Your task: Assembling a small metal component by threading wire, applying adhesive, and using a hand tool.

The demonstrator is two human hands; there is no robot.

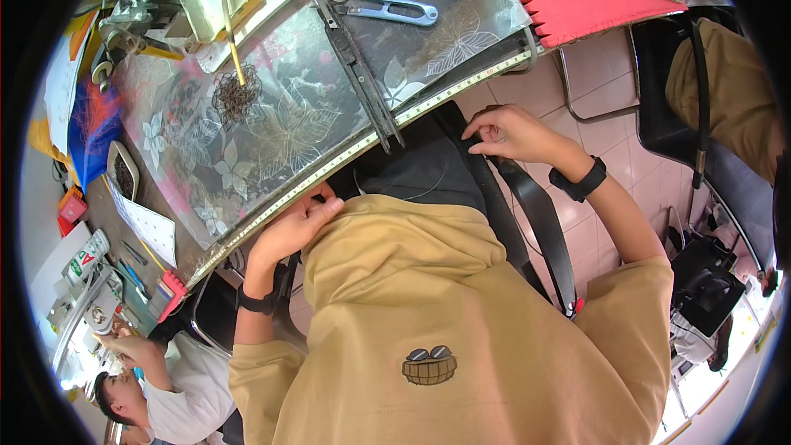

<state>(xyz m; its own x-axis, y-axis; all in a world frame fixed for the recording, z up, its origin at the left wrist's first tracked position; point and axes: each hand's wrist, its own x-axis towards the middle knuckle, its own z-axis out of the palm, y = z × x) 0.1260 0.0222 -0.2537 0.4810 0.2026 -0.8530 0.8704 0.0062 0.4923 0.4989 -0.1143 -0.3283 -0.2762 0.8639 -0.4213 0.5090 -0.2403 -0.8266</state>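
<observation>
Below the table's front edge, over my lap, my left hand (301, 222) is closed beside the hem of the tan shirt (395, 231). Its thumb lies against the fingers, and what they hold, if anything, is hidden. My right hand (519, 136) is raised to the right of my lap, near the chair's black armrest (535, 218). Its fingers are curled, with thumb and index tip close together; anything between them is too small to make out. A thin pale curved line, perhaps a thread (416, 196), shows against the dark cloth (437, 166) between the hands.
On the table (288, 41) lie blue-handled thread snips (387, 10), a tangled dark clump (236, 95) at a stick's tip, and a dark metal bar (354, 66). A measuring tape (329, 166) runs along the edge. A red sheet (585, 12) lies right. Another person (185, 387) sits left.
</observation>
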